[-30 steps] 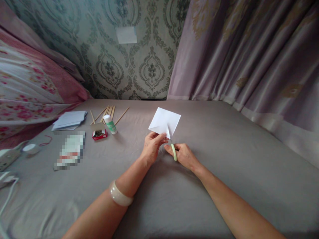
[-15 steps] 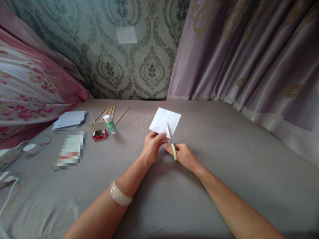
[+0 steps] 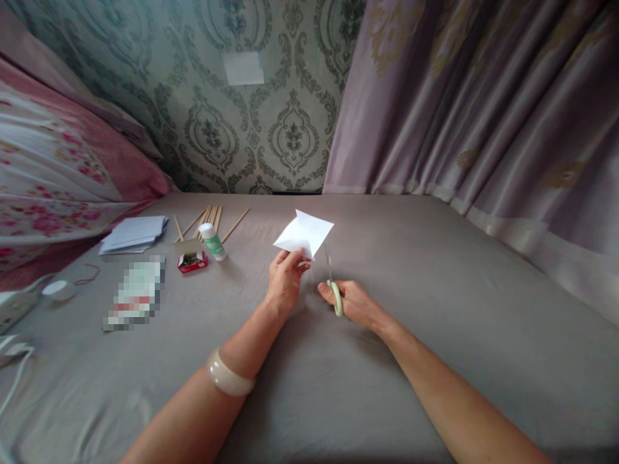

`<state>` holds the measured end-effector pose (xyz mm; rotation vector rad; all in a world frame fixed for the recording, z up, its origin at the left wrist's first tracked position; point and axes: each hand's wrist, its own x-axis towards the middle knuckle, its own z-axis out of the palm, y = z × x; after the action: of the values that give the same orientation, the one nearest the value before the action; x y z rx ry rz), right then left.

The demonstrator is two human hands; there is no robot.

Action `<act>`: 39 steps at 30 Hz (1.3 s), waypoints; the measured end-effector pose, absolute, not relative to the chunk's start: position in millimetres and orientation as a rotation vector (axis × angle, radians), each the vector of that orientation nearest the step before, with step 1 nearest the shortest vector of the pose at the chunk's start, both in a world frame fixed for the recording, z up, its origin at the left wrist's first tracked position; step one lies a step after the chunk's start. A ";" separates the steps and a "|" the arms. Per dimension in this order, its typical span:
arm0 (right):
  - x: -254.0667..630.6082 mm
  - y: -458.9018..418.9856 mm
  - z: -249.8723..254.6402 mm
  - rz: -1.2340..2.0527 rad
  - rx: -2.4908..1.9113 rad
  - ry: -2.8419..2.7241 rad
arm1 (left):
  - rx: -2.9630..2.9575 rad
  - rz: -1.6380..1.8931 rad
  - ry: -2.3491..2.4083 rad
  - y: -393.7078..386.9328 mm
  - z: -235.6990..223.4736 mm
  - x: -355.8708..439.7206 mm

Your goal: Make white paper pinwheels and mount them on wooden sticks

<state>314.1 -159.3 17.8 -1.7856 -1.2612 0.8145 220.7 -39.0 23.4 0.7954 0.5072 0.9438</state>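
The right fingers grip green-handled scissors, the blades apart from the paper. Just left, the left fingers pinch its near edge. Beyond them, one pointed flap seems already parted; whether any cutting remains cannot be told.
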 end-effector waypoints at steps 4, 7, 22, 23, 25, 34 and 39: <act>317.6 -158.9 20.3 0.761 -1.817 -1.131 | 0.730 0.997 0.584 -31.2 23.2 220.6; 322.1 -158.9 21.0 0.739 -1.791 -0.957 | 0.738 0.961 0.600 -30.7 21.2 222.0; 341.5 -154.9 18.7 0.723 -1.469 -0.556 | 0.897 0.779 0.545 -33.2 19.2 219.8; 343.2 -154.7 18.5 0.735 -1.437 -0.537 | 0.907 0.777 0.541 -31.8 18.9 219.4; 346.1 -154.3 18.5 0.762 -1.381 -0.503 | 0.920 0.778 0.542 -28.7 18.3 218.6; 342.6 -149.4 20.7 0.887 -1.282 -0.513 | 0.892 0.766 0.546 -19.3 17.3 217.0; 339.3 -139.7 24.1 0.869 -1.312 -0.532 | 0.862 0.779 0.548 -17.4 16.9 216.3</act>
<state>339.3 -139.7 24.1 -1.3117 -0.5317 0.8690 216.3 -17.4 16.9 0.8620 0.5480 0.7792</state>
